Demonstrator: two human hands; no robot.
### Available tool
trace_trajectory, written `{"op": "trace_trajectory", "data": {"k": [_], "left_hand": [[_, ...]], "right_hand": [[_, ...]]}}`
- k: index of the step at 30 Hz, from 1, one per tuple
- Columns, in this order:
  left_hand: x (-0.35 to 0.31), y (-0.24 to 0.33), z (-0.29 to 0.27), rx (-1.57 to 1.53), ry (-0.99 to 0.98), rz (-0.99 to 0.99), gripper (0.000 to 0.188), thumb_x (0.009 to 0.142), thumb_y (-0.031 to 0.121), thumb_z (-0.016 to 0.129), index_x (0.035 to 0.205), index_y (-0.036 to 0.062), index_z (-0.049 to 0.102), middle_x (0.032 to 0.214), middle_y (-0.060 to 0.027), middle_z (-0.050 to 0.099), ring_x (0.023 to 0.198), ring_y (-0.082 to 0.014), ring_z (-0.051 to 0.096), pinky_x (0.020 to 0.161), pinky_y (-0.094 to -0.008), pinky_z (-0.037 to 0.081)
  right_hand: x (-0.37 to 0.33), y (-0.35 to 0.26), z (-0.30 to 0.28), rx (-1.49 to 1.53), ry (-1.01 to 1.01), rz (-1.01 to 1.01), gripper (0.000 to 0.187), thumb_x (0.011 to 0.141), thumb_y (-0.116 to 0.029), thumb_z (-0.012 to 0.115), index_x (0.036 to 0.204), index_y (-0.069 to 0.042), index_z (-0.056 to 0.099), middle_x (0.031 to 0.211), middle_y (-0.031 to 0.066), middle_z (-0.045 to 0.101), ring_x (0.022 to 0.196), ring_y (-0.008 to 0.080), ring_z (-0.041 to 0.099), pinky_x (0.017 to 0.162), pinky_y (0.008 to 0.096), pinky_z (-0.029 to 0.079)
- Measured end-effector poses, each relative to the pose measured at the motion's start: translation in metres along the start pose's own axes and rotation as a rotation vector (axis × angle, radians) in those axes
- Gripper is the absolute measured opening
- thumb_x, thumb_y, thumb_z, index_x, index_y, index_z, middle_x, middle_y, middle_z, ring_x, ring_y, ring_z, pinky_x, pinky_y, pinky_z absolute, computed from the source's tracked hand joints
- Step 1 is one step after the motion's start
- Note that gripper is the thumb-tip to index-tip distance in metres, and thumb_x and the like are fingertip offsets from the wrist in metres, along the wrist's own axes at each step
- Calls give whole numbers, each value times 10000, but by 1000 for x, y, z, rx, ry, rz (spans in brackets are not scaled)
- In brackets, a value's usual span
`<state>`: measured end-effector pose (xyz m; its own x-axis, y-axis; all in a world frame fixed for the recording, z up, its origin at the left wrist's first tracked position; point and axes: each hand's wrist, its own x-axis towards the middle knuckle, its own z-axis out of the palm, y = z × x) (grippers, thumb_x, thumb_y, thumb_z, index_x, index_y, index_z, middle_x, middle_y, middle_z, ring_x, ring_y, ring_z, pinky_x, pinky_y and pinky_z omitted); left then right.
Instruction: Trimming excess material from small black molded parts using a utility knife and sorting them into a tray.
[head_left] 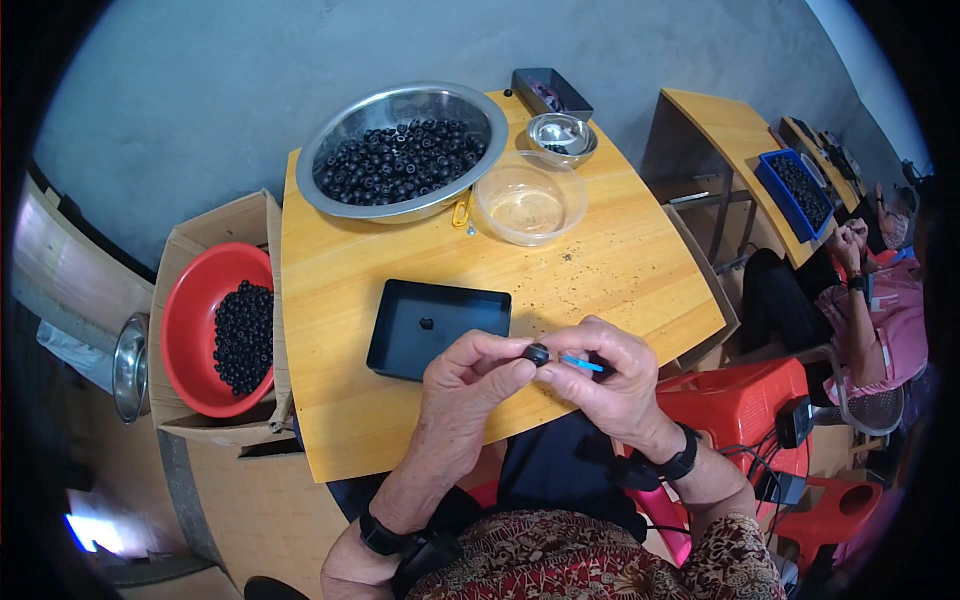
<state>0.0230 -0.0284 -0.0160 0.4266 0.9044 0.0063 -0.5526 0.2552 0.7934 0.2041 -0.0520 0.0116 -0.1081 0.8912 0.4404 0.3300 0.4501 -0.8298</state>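
Observation:
My left hand (467,392) pinches a small round black part (536,354) between thumb and fingertips, above the near edge of the wooden table (620,290). Close beside it, my right hand (612,378) grips a thin blue tool (577,362); the fingers hide its tip, so its kind does not show. The fingertips of both hands nearly meet at the black part. Just left of and beyond the hands lies a shallow black tray (440,303) with one small black piece (427,324) in it.
A steel basin (330,195) full of black parts stands at the back, near a clear plastic bowl (572,222), a small metal bowl (590,148) and a dark box (565,80). Left, a red basin (185,330) sits in a cardboard box (190,235). A co-worker (865,320) sits at right.

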Motion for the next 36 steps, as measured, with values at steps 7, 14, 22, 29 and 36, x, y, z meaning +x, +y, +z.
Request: {"op": "trace_trajectory", "data": {"k": [7, 14, 22, 29, 36], "left_hand": [[1, -1, 3, -24, 10, 20, 186, 883, -10, 688, 1056, 42, 650, 1025, -55, 696, 972, -104, 641, 909, -266, 507], [0, 5, 9, -29, 31, 15, 183, 894, 6, 676, 1070, -7, 630, 1031, -83, 680, 954, -151, 666, 900, -284, 529], [-2, 3, 7, -10, 53, 39, 205, 903, 4, 665, 1095, -27, 600, 1041, -98, 669, 960, -166, 668, 905, -289, 532], [-4, -5, 5, 174, 68, 167, 183, 888, -37, 674, 1053, 3, 607, 1043, -91, 674, 981, -146, 653, 907, -274, 523], [-4, -3, 7, 30, 70, 65, 130, 886, 26, 695, 999, 37, 632, 1062, -92, 675, 944, -143, 639, 869, -282, 525]], "right_hand": [[-2, 1, 4, 208, 20, 152, 204, 849, -41, 728, 1050, -39, 691, 827, 32, 639, 727, 86, 582, 639, 231, 456], [-1, -3, -4, -87, 48, -63, 226, 846, -28, 706, 1070, -5, 681, 802, 82, 632, 672, 154, 596, 604, 262, 468], [-1, -2, -5, -477, 105, -386, 238, 830, -34, 718, 1055, 32, 675, 746, 105, 596, 610, 204, 582, 546, 298, 465], [1, 0, -5, -7, 1, 25, 216, 835, -88, 750, 1031, -12, 698, 770, 75, 603, 667, 141, 567, 590, 267, 441], [2, 5, -7, 159, -55, 82, 218, 848, -97, 741, 1053, -28, 706, 789, 52, 613, 687, 120, 563, 605, 260, 438]]}}
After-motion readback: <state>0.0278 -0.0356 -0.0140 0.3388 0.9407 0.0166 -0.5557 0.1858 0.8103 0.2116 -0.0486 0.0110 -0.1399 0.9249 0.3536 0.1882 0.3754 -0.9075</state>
